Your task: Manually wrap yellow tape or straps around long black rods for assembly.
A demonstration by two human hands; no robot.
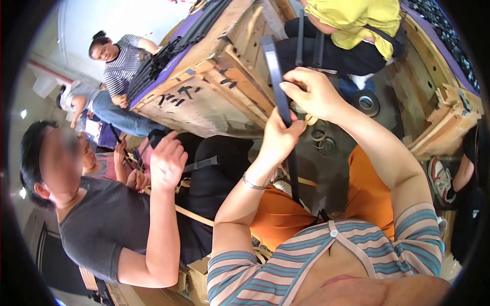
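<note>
A long, flat dark bar [273,71] stands tilted upward in front of me, with a bluish sheen on its face. My left hand [279,136] is closed around its middle, and the lower part of the bar continues down between my knees. Beside the bar's upper half, my right hand [315,94] has its fingers bent and pinched at the bar's edge. What sits between those fingertips is too small to tell. Below the right palm shows a tan ring [310,120], partly hidden by the hand; it looks like a tape roll.
Tape rolls [322,137] and a wider dark roll [366,103] lie on the floor ahead. Wooden crates [204,97] bearing dark bars stand ahead left; another crate [434,130] is at right. A person in dark grey [112,224] sits close at my left; one in yellow [357,23] sits ahead.
</note>
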